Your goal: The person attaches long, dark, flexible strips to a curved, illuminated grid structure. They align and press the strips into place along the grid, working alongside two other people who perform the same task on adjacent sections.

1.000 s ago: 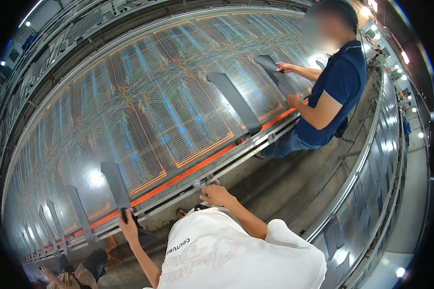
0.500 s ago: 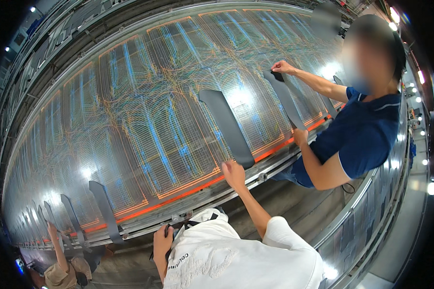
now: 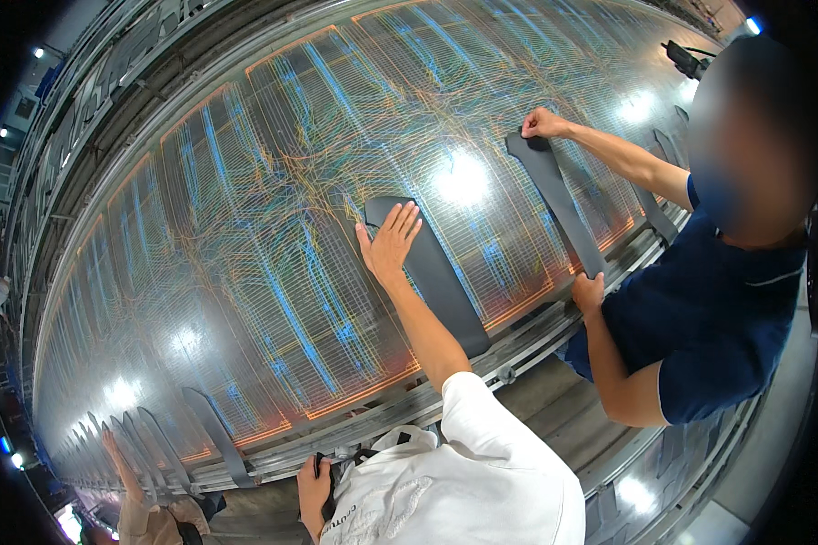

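Note:
My right hand (image 3: 392, 238) lies with its fingers stretched out over the far end of a long dark grey flat piece (image 3: 443, 283). The piece is on a glossy table surface (image 3: 245, 327) covered with thin orange, blue and green lines, and its near end reaches the table's edge. Down by my waist, my left hand (image 3: 314, 492) is closed around something small and black, mostly hidden by my white shirt. To the right, a person in a navy shirt has both hands on another dark grey piece (image 3: 554, 195), one at each end.
Several similar dark strips (image 3: 216, 434) lie along the near edge at the left, where another person's hand (image 3: 118, 451) reaches in. A metal rail (image 3: 504, 374) runs along the table's near side. More dark strips (image 3: 656, 207) lie beyond the navy-shirted person's arm.
My right hand has moved from the near end of the grey piece to its far end, and its fingers have opened out flat. The whole view has shifted slightly.

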{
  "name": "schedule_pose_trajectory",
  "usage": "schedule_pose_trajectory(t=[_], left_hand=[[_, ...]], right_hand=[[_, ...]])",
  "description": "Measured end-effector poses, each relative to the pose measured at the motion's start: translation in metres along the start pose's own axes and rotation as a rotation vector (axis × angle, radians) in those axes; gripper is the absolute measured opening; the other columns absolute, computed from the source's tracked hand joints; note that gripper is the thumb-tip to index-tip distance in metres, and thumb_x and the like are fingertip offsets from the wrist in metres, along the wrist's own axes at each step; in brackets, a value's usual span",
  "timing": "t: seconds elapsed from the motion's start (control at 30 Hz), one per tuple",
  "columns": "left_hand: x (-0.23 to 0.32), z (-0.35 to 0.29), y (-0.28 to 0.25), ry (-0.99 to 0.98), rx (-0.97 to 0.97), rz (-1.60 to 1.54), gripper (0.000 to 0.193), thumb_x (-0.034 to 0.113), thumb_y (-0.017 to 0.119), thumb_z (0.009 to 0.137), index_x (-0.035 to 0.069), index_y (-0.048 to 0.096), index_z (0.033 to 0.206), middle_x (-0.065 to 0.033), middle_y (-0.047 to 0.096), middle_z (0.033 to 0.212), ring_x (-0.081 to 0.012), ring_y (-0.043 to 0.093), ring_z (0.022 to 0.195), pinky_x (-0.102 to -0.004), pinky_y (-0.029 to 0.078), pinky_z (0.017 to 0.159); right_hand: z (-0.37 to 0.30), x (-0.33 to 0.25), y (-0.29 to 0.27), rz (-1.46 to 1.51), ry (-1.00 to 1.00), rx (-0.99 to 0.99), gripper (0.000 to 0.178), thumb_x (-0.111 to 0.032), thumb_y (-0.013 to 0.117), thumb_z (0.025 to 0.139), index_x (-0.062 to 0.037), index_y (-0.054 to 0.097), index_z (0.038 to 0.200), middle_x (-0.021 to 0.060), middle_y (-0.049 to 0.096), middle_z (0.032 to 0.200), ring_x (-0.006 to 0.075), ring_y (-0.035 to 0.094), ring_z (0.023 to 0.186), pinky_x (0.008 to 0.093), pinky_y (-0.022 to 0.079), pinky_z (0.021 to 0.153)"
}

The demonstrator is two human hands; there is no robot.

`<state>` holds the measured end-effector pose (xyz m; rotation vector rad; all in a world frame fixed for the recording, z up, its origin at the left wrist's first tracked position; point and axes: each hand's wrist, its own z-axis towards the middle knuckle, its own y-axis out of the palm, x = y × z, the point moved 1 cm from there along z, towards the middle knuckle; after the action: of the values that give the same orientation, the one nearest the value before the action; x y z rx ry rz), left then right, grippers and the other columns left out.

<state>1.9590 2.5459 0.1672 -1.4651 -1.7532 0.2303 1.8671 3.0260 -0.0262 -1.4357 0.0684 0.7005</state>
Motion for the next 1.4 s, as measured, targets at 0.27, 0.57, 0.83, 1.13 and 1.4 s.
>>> schedule_pose_trajectory(t=[0.27,0.57,0.83,1.13,1.4], left_hand=[[0.011,-0.009,0.007,0.063,0.082,-0.008,0.021,0.018,0.060,0.096,-0.002,0.066,0.099,-0.0209,0.071,0.085,-0.0373,0.070,0.081,-0.0378,0.051,0.071],[0.008,-0.023,0.012,0.082,0.139,-0.075,0.023,0.020,0.061,0.096,-0.003,0.065,0.100,-0.0234,0.071,0.090,-0.0423,0.069,0.089,-0.0406,0.052,0.074],[-0.005,-0.021,0.018,0.033,0.103,-0.040,0.026,0.022,0.063,0.095,-0.003,0.064,0.097,-0.0266,0.067,0.086,-0.0476,0.065,0.088,-0.0450,0.051,0.073],[0.004,-0.012,0.016,-0.015,0.040,0.029,0.023,0.022,0.060,0.096,0.000,0.067,0.101,-0.0233,0.070,0.092,-0.0407,0.067,0.090,-0.0412,0.051,0.079],[0.008,-0.005,0.015,-0.013,0.020,0.016,0.022,0.020,0.060,0.097,0.000,0.067,0.101,-0.0211,0.070,0.091,-0.0355,0.068,0.088,-0.0390,0.050,0.080]], right_hand=[[0.002,0.022,-0.005,-0.005,-0.136,0.013,0.098,-0.065,0.047,0.095,0.0160,0.029,0.149,0.0380,0.019,0.158,0.0490,0.013,0.151,0.0586,0.008,0.122],[0.041,0.047,-0.038,0.171,0.203,0.006,0.051,-0.023,0.068,0.091,0.0036,0.052,0.131,0.0274,0.050,0.135,0.0408,0.050,0.121,0.0531,0.038,0.101],[0.026,0.041,-0.032,0.199,0.190,0.153,0.037,-0.011,0.071,0.087,0.0034,0.060,0.119,0.0194,0.054,0.121,0.0369,0.049,0.117,0.0494,0.040,0.097],[0.044,0.049,-0.029,0.228,0.319,0.098,0.021,-0.013,0.068,0.090,-0.0064,0.064,0.109,0.0122,0.062,0.105,0.0325,0.054,0.108,0.0466,0.035,0.095],[0.042,0.057,-0.023,0.272,0.257,0.198,0.019,-0.014,0.068,0.091,-0.0075,0.065,0.109,0.0122,0.061,0.102,0.0316,0.054,0.104,0.0460,0.035,0.093]])
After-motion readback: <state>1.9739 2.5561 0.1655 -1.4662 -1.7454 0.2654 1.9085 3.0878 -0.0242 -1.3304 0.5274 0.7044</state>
